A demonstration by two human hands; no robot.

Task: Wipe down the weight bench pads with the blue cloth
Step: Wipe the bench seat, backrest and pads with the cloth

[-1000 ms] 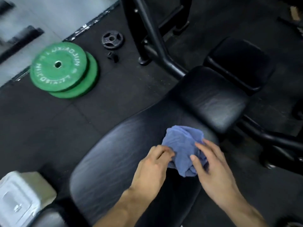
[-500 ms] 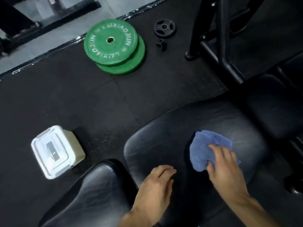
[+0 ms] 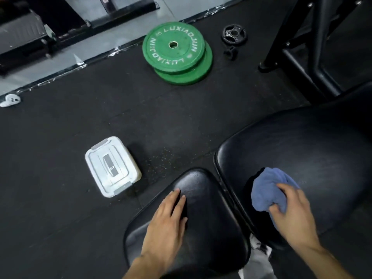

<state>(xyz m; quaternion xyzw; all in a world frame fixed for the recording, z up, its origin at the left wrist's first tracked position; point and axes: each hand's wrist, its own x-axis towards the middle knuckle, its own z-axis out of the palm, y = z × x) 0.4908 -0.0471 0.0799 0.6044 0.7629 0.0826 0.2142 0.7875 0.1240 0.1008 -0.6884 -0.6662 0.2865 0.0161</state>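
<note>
Two black bench pads fill the lower right of the head view. The large back pad (image 3: 306, 150) lies at right and the smaller seat pad (image 3: 211, 228) sits in front of it at lower centre. A bunched blue cloth (image 3: 265, 190) lies on the near end of the large pad. My right hand (image 3: 291, 216) grips the cloth from the near side, fingers curled into it. My left hand (image 3: 167, 224) rests flat on the small pad, fingers straight.
A white lidded plastic box (image 3: 112, 168) stands on the rubber floor left of the small pad. Two stacked green weight plates (image 3: 177, 53) and a small black plate (image 3: 234, 34) lie farther off. The black rack frame (image 3: 298, 67) stands at upper right.
The view has swung left along the bench, bringing the small pad and white box in. My left hand let go of the cloth and now lies on the small pad; my right hand kept the cloth.
</note>
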